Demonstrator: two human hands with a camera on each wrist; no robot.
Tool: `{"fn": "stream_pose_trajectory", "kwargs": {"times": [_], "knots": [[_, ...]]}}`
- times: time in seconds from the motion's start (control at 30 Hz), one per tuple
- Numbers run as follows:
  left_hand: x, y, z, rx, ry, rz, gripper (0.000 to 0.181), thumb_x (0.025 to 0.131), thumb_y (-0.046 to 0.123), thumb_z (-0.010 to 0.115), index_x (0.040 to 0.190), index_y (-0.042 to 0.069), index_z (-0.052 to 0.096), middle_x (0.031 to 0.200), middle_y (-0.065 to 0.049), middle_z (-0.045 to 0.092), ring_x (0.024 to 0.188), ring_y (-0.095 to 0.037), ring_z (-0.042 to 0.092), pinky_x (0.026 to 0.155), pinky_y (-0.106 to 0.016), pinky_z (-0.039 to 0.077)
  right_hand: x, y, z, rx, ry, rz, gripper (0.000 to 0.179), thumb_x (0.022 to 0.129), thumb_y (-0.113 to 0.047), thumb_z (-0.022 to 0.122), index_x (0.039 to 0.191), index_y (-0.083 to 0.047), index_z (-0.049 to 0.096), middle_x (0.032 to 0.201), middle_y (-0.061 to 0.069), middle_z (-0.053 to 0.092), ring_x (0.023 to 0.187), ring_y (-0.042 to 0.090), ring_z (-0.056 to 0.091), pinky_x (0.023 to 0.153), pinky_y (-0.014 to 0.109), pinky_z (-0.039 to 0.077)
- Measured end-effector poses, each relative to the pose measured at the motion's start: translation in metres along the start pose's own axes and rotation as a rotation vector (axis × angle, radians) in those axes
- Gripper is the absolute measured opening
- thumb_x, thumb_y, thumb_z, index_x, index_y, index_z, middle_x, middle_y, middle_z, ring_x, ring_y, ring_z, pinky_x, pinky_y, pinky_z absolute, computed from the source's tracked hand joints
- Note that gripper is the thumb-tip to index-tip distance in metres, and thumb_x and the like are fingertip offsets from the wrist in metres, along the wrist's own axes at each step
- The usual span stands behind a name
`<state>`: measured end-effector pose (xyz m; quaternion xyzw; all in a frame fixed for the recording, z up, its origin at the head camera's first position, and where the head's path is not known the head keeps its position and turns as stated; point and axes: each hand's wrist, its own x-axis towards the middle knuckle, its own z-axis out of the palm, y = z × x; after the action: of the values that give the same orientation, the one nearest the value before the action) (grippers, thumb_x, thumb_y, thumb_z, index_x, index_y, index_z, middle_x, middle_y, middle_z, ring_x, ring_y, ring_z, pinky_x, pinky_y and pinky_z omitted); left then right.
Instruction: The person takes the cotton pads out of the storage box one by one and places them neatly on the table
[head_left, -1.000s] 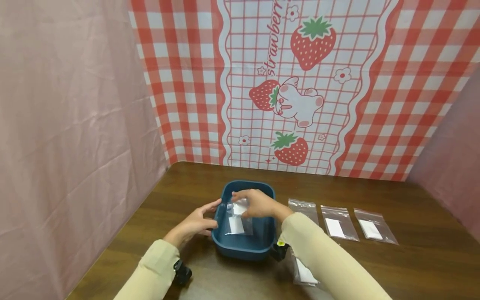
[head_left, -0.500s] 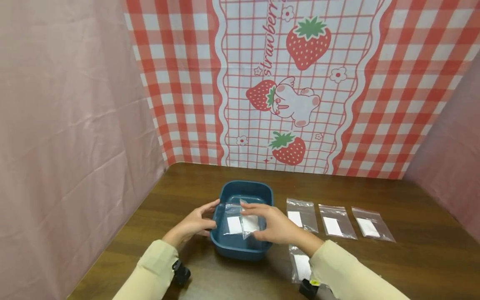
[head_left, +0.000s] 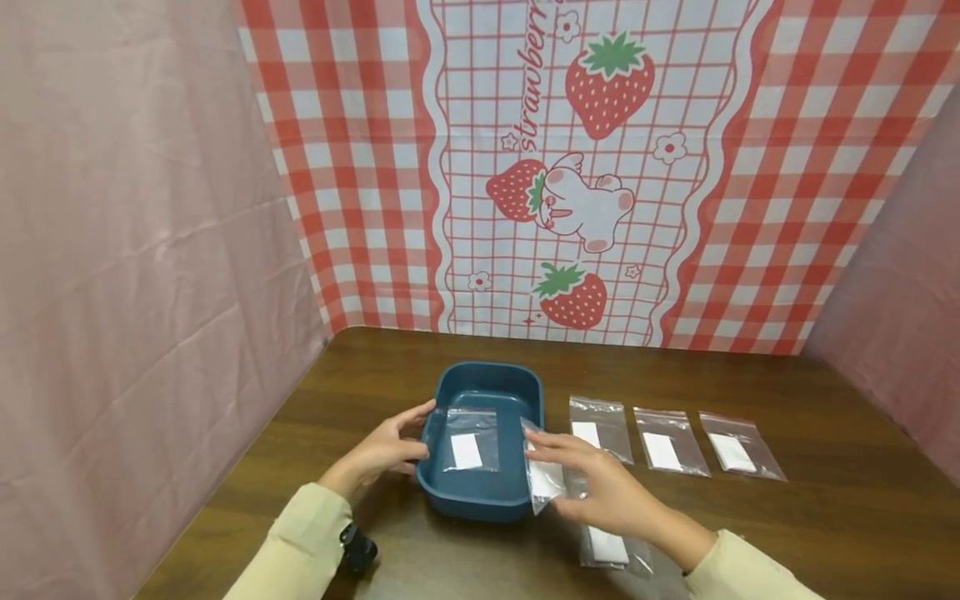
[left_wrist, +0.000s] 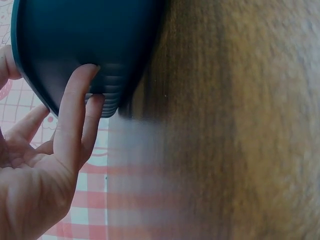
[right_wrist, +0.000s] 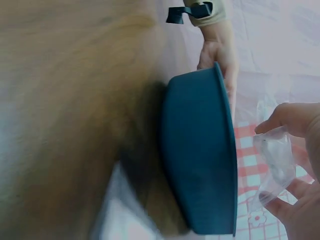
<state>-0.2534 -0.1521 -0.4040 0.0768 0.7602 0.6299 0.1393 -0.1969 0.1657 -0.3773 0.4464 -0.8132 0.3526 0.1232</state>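
My left hand (head_left: pixel 382 450) rests on the left side of a dark blue plastic box (head_left: pixel 480 506), fingers fairly straight along its outer wall (left_wrist: pixel 112 30) and rim. My right hand (head_left: pixel 611 492) pinches a small clear zip bag (head_left: pixel 546 479) with a white piece inside, over the box's right rim. In the right wrist view, this bag (right_wrist: pixel 275 155) is held on edge between thumb and fingers, above rim height. One more zip bag (head_left: pixel 467 451) with a white rectangle lies flat inside the box.
Three zip bags with white pieces lie in a row to the right: the near one (head_left: pixel 611 421), the middle one (head_left: pixel 671 442) and the far one (head_left: pixel 738 450). Another bag (head_left: pixel 607 546) lies nearer, partly under the right hand. A gingham strawberry cloth (head_left: pixel 375 167) hangs behind the wooden table (head_left: pixel 382 354).
My right hand has lifted a zip bag out of the box and carried it right and toward me, to the right rim. The left hand stays at the box.
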Motion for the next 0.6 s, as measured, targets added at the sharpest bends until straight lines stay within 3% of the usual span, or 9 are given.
{"fn": "stream_pose_trajectory", "kwargs": {"times": [0.27,0.43,0.6], "knots": [[0.0,0.0,0.001,-0.006,-0.011,0.013,0.076,0.075,-0.003,0.062,0.145,0.009,0.033,0.131,-0.025,0.038,0.085,-0.029,0.059,0.063,-0.041,0.054,-0.037,0.006,-0.01,-0.074,0.083,-0.06,0.067,0.059,0.007,0.076,0.122,-0.01,0.061,0.133,0.01,0.051,0.12,0.022,0.047,0.089,0.024,0.043],[0.0,0.0,-0.001,-0.015,-0.012,0.015,0.077,0.074,-0.004,0.062,0.145,0.008,0.033,0.132,-0.025,0.037,0.085,-0.028,0.058,0.063,-0.04,0.054,-0.059,0.012,-0.018,-0.047,0.083,-0.033,0.071,0.057,0.01,0.076,0.124,-0.009,0.06,0.134,0.013,0.049,0.124,0.017,0.042,0.087,0.02,0.043],[-0.001,0.0,-0.001,-0.015,-0.015,0.023,0.077,0.074,-0.004,0.062,0.145,0.007,0.033,0.132,-0.025,0.038,0.084,-0.028,0.059,0.061,-0.039,0.054,-0.081,0.017,-0.03,-0.024,0.037,0.036,0.066,0.063,0.007,0.077,0.125,-0.008,0.058,0.136,0.013,0.047,0.126,0.009,0.039,0.087,0.018,0.042]]}}
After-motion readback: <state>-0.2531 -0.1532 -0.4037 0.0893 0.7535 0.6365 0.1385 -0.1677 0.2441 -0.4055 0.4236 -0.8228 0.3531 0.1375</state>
